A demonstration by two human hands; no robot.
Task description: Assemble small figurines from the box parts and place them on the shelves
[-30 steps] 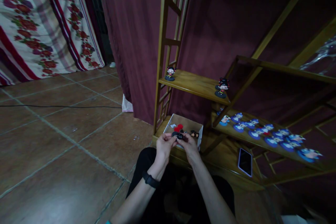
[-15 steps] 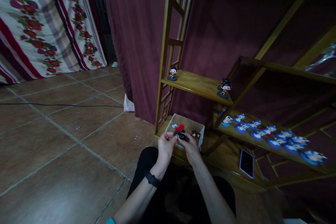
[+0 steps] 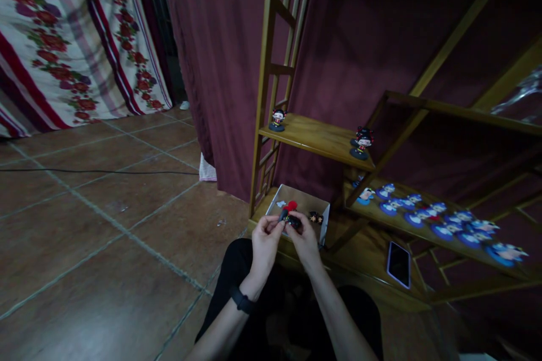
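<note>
Both hands meet over the near side of a white box (image 3: 302, 194) on the low wooden shelf. Between them is a small dark figurine (image 3: 292, 221) with a round dark base. My left hand (image 3: 266, 232) pinches it at the base end, fingers closed. Its other end is gripped by the closed fingers of my right hand (image 3: 305, 235). Inside the box, beyond my fingers, lie a red piece (image 3: 290, 206), a small white piece and another black-haired figurine (image 3: 315, 218). My fingers hide part of the held figurine.
Above the box, a wooden shelf (image 3: 315, 138) carries a figurine (image 3: 277, 119) at its left end and black-haired figurines (image 3: 363, 142) at its right. Several blue figurines (image 3: 417, 215) line a lower shelf. A phone (image 3: 398, 264) lies below them. A black cable (image 3: 97, 170) crosses the tiled floor.
The figurine has turned slightly between my fingers, and my hands have shifted a little. The box and the figurines on the shelves stay where they were.
</note>
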